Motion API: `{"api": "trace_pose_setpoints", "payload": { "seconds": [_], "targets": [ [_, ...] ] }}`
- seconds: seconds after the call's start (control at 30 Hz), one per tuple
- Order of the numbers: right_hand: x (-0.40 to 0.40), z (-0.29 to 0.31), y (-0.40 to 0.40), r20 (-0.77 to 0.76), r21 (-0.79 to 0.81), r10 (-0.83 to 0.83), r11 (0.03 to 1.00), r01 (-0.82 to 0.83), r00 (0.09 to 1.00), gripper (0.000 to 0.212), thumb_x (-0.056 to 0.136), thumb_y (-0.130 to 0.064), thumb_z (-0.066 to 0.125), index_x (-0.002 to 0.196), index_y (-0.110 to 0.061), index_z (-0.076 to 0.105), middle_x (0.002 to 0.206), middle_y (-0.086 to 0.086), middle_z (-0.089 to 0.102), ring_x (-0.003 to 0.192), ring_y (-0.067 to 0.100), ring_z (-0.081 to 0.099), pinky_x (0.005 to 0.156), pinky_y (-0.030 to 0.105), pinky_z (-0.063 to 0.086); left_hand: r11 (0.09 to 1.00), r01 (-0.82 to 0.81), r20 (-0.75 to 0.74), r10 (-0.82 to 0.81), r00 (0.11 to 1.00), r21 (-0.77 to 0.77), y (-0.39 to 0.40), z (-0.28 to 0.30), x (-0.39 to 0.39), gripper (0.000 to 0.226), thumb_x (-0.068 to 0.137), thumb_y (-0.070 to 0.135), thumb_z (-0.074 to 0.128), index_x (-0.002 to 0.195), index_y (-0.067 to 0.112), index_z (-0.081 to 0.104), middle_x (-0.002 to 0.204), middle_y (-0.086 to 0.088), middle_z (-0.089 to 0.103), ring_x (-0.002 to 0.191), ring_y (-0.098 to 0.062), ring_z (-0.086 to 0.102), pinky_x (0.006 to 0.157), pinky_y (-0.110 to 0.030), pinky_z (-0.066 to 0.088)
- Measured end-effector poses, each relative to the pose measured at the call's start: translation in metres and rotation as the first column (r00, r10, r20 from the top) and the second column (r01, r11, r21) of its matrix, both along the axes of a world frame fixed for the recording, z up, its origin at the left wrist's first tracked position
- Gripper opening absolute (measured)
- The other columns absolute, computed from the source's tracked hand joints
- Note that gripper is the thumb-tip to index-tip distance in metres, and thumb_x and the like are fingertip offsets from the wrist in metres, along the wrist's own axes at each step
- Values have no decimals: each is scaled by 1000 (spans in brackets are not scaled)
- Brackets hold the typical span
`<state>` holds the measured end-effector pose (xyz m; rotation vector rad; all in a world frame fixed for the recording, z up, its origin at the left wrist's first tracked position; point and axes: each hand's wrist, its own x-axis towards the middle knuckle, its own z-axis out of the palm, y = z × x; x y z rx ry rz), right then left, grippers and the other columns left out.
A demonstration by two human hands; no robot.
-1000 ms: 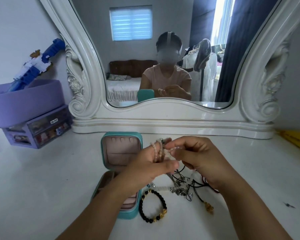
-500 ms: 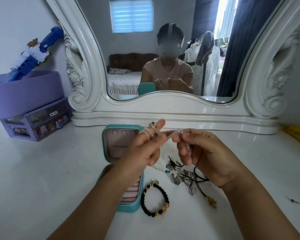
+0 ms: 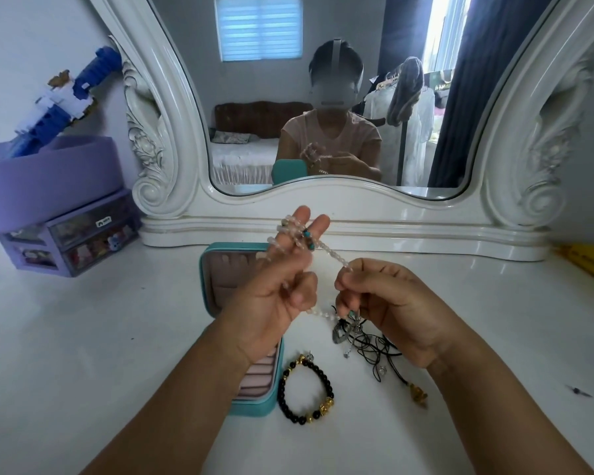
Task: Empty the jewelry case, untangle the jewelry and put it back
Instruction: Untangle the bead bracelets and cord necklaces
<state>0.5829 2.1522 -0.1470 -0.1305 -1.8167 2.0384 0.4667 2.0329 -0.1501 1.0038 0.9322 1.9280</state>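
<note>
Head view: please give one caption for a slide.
Both hands stretch a clear beaded strand above the open teal jewelry case.

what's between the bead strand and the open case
Nothing visible blocks it. The bead strand is held above the table between both hands, and the case lies open just left of it.

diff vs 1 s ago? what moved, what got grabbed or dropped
The left hand rose and straightened two fingers, with the clear beaded strand now looped over them. The right hand drew apart to the right, still pinching the strand, so it stretches between the hands. Nothing was let go. The black-and-gold beaded bracelet, the tangled black cords and the open teal jewelry case stayed put.
</note>
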Motion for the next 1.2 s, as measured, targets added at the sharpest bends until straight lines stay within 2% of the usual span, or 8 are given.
{"api": "trace_pose_setpoints", "payload": {
  "seconds": [0.1,0.17,0.23,0.3,0.37,0.63,0.73,1.2],
  "targets": [
    [0,-1,1,4,5,-5,1000,5,1000,9,69,-12,57,68,-11,66,58,5,58,64,20,57,74,36,39,887,-429,-562,270,782,-170,5,-4,10,63,80,-1,61,122,43,44,88,18,67,45,-1,38,47,-11,37],
    [0,0,1,27,-26,25,999,-24,999,8,68,-11,57,68,-11,65,59,6,59,63,18,58,67,33,43,842,-524,-670,315,672,-130,8,-8,18,51,85,0,60,123,33,50,62,12,58,52,3,52,54,-5,41],
    [-1,0,2,31,-119,61,991,-56,998,7,68,-11,56,67,-9,62,61,6,59,61,16,59,56,25,48,828,-545,-607,366,706,-134,7,-4,18,17,87,7,60,92,20,69,62,13,64,59,4,60,57,-6,44],
    [-3,-1,2,46,-161,58,986,-49,997,7,68,-12,54,69,-8,59,66,6,59,63,16,58,52,24,50,791,-575,-544,394,741,-211,5,-1,15,30,86,16,63,56,21,63,44,9,54,42,-1,48,44,-12,38],
    [-6,-5,4,80,-135,58,990,-47,995,11,68,-16,53,72,-7,58,72,8,61,68,17,59,58,26,50,792,-534,-500,349,793,-295,4,0,15,40,85,21,62,46,18,57,42,3,49,39,-7,42,43,-16,34],
    [-10,-13,3,182,31,152,987,-161,971,28,81,-26,43,87,-3,59,86,16,65,74,26,65,74,32,46,922,-241,-187,190,964,-304,3,18,13,25,74,34,59,67,11,66,52,-2,60,28,-4,32,34,-12,28],
    [-11,-14,3,219,43,166,983,-179,962,45,79,-30,39,99,4,61,89,19,68,74,26,64,77,32,47,931,-227,-173,184,968,-284,5,27,11,26,73,36,59,69,11,65,51,0,56,31,-4,32,33,-12,29],
    [-5,-12,1,85,-18,34,999,-33,996,17,86,-1,53,74,-5,64,68,9,68,60,16,62,63,21,49,938,-253,-215,203,955,-238,4,54,3,25,80,33,56,68,12,62,53,2,54,31,-1,28,35,-12,25]
  ]
}}
